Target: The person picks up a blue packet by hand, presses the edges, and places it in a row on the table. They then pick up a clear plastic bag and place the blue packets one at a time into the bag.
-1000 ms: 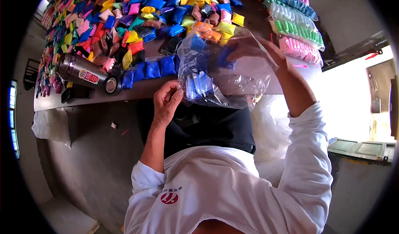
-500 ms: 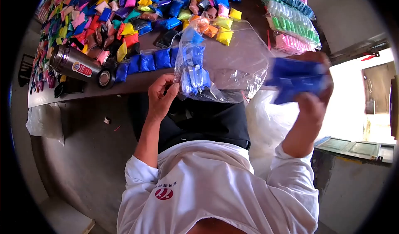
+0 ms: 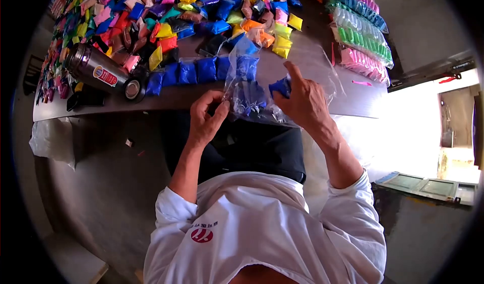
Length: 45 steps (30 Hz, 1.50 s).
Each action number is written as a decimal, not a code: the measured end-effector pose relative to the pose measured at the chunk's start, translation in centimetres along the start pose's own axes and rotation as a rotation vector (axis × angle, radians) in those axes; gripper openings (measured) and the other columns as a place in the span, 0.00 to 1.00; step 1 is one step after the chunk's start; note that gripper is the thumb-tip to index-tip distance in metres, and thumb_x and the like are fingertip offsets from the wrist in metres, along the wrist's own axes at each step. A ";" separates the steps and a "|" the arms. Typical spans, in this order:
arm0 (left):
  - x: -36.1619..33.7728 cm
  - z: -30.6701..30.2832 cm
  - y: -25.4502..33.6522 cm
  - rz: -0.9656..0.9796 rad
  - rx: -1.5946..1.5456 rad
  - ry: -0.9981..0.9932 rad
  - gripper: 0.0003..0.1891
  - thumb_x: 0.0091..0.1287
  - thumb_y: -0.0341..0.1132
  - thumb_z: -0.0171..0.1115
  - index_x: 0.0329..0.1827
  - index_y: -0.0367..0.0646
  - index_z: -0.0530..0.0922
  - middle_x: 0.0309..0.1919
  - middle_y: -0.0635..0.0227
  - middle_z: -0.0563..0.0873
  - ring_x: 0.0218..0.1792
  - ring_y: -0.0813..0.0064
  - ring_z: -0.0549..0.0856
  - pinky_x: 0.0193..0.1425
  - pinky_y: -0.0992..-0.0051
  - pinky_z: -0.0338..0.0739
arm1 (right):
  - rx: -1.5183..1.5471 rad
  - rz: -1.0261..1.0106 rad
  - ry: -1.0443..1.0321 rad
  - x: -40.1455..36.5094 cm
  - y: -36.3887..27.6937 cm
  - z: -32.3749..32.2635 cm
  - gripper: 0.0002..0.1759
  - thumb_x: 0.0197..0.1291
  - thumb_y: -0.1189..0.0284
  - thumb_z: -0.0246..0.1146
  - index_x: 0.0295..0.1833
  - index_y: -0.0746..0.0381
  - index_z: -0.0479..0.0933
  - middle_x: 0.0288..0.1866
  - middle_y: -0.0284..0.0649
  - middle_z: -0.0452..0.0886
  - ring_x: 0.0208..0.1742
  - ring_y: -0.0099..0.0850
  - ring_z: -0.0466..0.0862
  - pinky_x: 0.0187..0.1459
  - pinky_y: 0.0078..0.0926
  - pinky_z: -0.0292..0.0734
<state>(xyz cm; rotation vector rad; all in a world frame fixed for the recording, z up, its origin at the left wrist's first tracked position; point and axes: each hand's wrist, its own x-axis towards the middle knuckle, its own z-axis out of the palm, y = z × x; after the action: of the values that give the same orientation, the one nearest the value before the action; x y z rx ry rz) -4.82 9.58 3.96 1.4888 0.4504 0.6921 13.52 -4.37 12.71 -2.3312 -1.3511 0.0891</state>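
Observation:
My left hand (image 3: pixel 206 115) is closed in a pinch on the left edge of a clear plastic bag (image 3: pixel 326 72), which lies at the table's front edge. Blue packets (image 3: pixel 249 95) show through the left part of this bag. Over its middle, my right hand (image 3: pixel 307 100) grips another blue packet (image 3: pixel 280 86), thumb below and index finger stretched out above it. The palm covers part of that packet. Left of the bag, a row of blue packets (image 3: pixel 187 72) lies side by side on the table.
Loose packets in many colours (image 3: pixel 166 29) spread over the table (image 3: pixel 176 96). A steel flask (image 3: pixel 98 72) lies at the left near a black object (image 3: pixel 83 100). Bagged pink, green and blue items (image 3: pixel 360 37) are stacked at the right, with a pink strip (image 3: pixel 361 83) nearby.
My right hand has moved left with blue packet material, from beside the table to over the clear bag. My left hand keeps its pinch on the bag's edge. The view has shifted slightly.

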 end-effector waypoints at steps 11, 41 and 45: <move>0.1 0.3 -0.1 0.057 0.031 -0.006 0.14 0.64 0.41 0.64 0.43 0.38 0.79 0.33 0.77 0.79 0.32 0.89 0.73 0.37 0.84 0.69 | 0.125 -0.206 -0.313 0.8 1.3 -1.7 0.35 0.46 0.65 0.69 0.61 0.64 0.67 0.36 0.54 0.82 0.42 0.51 0.82 0.46 0.43 0.76; -0.3 0.0 -1.0 0.120 0.021 -0.005 0.10 0.64 0.38 0.63 0.41 0.41 0.78 0.35 0.72 0.81 0.34 0.85 0.77 0.38 0.82 0.72 | 0.058 -0.511 -0.655 20.1 5.8 0.5 0.11 0.55 0.71 0.63 0.42 0.64 0.81 0.36 0.40 0.84 0.40 0.30 0.83 0.42 0.26 0.79; 0.0 -0.1 -0.8 0.174 0.130 0.036 0.10 0.59 0.35 0.66 0.38 0.38 0.79 0.33 0.65 0.83 0.34 0.78 0.81 0.41 0.78 0.75 | 0.306 -0.181 -1.030 19.5 4.2 1.5 0.14 0.59 0.66 0.65 0.45 0.64 0.80 0.38 0.38 0.85 0.41 0.27 0.83 0.44 0.27 0.77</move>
<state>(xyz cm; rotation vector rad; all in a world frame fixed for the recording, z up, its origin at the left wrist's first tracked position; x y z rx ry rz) -4.73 9.70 3.18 1.6543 0.4025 0.8400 26.62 10.74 12.80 -1.8931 -1.7830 1.4788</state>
